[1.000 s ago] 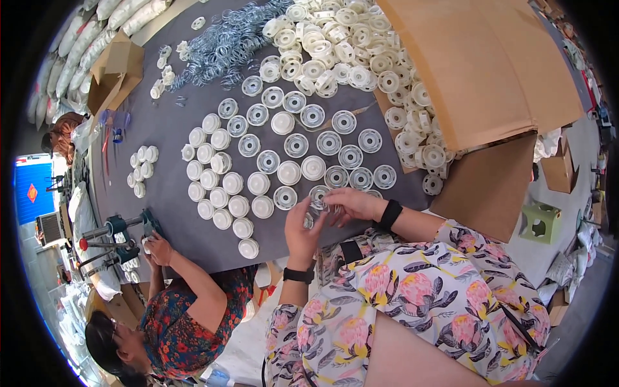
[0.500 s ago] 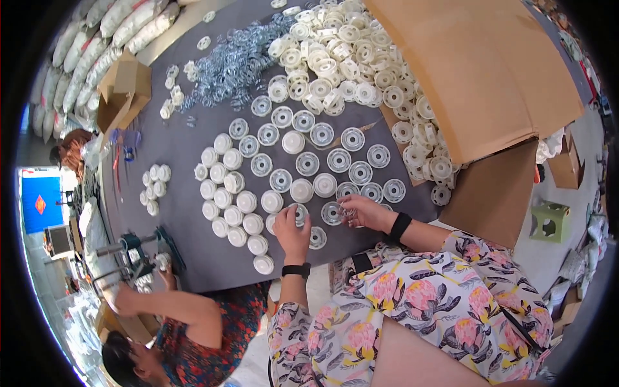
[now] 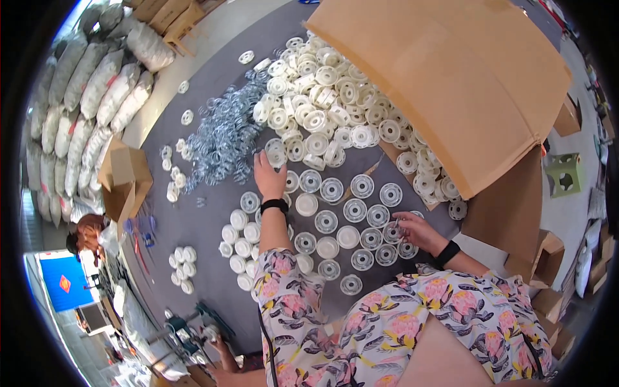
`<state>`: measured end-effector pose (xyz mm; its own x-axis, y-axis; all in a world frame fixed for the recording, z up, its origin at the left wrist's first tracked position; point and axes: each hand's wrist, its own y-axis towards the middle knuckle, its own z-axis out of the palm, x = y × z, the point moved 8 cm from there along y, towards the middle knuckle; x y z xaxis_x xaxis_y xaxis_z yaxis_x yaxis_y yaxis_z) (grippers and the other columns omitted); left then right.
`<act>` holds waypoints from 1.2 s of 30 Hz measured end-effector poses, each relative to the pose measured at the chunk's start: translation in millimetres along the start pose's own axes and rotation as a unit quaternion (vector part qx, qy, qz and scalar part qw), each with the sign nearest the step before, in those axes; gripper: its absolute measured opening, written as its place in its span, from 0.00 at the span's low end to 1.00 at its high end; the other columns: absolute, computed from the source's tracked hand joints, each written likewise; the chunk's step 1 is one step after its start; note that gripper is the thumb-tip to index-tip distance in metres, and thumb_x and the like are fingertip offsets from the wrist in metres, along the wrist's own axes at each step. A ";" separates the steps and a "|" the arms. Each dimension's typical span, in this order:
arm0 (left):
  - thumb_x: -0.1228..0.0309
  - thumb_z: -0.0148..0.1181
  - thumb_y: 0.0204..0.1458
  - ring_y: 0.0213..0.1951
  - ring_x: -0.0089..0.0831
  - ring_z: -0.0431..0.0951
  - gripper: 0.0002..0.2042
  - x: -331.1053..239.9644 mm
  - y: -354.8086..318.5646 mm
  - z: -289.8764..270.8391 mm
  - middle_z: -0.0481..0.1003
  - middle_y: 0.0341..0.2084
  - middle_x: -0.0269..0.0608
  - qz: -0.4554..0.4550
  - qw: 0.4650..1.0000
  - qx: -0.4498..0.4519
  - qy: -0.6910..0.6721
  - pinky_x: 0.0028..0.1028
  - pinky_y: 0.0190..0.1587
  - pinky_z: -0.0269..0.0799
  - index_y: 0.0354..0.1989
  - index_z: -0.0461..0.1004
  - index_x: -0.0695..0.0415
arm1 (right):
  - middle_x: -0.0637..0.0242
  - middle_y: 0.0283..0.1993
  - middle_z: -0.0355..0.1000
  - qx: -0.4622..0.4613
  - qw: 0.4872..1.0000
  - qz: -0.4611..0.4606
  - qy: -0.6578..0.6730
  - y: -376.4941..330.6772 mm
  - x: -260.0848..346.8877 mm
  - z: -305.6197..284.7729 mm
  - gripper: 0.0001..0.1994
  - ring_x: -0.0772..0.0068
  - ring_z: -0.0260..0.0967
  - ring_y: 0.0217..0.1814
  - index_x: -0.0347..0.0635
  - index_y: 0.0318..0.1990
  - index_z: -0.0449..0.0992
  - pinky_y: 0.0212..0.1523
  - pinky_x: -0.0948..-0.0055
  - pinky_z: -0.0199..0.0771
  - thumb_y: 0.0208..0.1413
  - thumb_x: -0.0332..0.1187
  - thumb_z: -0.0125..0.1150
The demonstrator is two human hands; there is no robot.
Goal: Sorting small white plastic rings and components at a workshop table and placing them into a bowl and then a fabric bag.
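Note:
My left hand [image 3: 269, 179] reaches to the near edge of the heap of white plastic rings [image 3: 314, 120]. Its thumb and fingers are apart at the rim of a white plastic ring [image 3: 276, 155]; whether they grip it is hard to see. On the right, my right hand [image 3: 420, 233] has its fingers pinched over the laid-out discs. A bit of silvery metal, apparently a spring [image 3: 396, 223], shows at its fingertips. Below and between my hands lie rows of white discs with metal coils in them [image 3: 354, 210]. Several plain white caps [image 3: 348, 237] sit among these.
A loose pile of bluish metal springs [image 3: 227, 132] lies left of the heap. A big cardboard box [image 3: 451, 84] stands at the right. White caps [image 3: 183, 264] cluster at the left, beside a green clamp-like tool [image 3: 209, 319]. A co-worker's arm [image 3: 235, 374] shows at the lower edge.
My left hand has moved up and away from the near discs to the heap's edge. My right hand has shifted right over the discs. The whole view has turned and shifted.

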<state>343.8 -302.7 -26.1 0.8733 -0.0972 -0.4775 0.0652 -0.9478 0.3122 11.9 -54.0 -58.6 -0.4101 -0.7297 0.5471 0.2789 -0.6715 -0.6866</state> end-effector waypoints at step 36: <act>0.68 0.53 0.52 0.39 0.25 0.72 0.14 -204.5 -259.6 77.2 0.70 0.39 0.38 -0.367 0.596 0.289 -0.653 0.26 0.40 0.69 0.46 0.65 0.59 | 0.65 0.43 0.67 -0.170 0.891 -0.261 -0.329 -27.4 31.9 -13.7 0.20 0.71 0.68 0.36 0.43 0.52 0.66 0.36 0.74 0.69 0.50 0.37 0.55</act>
<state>111.0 -60.2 -73.0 -0.4329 0.6121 -0.6618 -0.3084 -0.7904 -0.5293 -20.8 -57.1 -28.9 0.2223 -0.3216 0.9204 -0.1256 -0.9456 -0.3001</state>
